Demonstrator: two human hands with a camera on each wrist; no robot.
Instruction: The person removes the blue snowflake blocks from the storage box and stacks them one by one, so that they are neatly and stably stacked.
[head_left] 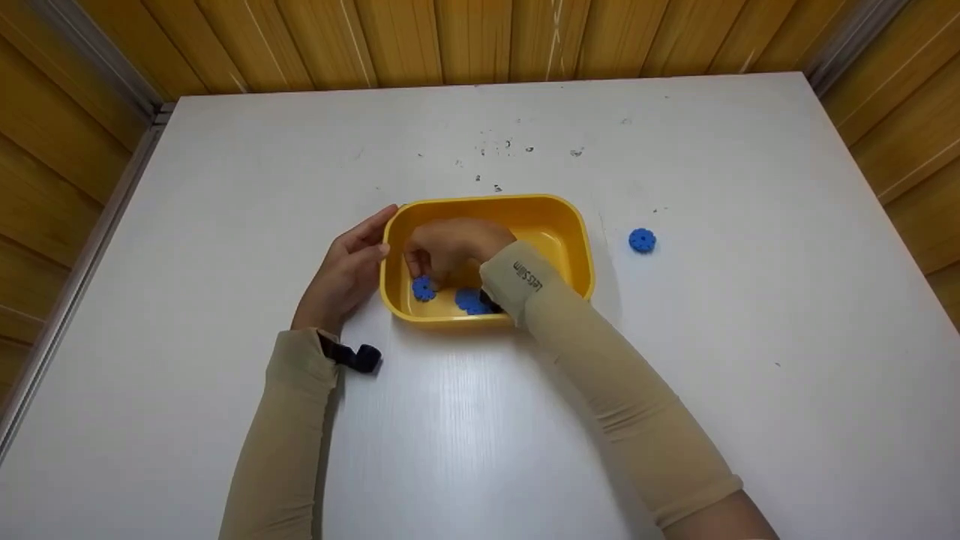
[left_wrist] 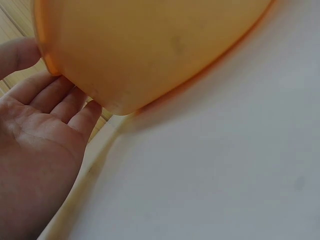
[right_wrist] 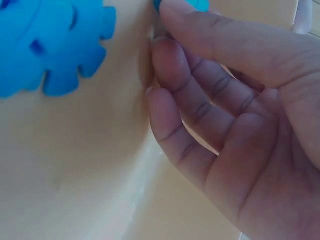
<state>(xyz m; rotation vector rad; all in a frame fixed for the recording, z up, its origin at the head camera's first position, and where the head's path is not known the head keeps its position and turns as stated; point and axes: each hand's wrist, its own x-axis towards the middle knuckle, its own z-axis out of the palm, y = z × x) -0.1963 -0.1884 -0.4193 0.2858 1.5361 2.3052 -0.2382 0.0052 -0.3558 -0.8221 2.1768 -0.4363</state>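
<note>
A yellow plastic basin (head_left: pixel 551 217) sits on the white table. My left hand (head_left: pixel 343 274) holds its left side, thumb at the rim and the other fingers (left_wrist: pixel 55 97) against the outer wall. Reaching inside, my right hand (head_left: pixel 454 244) pinches a blue notched plastic disc (head_left: pixel 424 289) near the basin's left end. In the right wrist view the thumb covers most of that disc (right_wrist: pixel 200 5). More blue notched discs (head_left: pixel 469 301) lie overlapping on the basin floor by the near wall, partly hidden under my right wrist.
Another blue notched disc (head_left: pixel 642 240) lies on the table (head_left: pixel 750 315) to the right of the basin. Wood-patterned panels (head_left: pixel 472 41) rise behind the table and at both sides. A black wrist camera (head_left: pixel 364 358) sticks out from my left sleeve.
</note>
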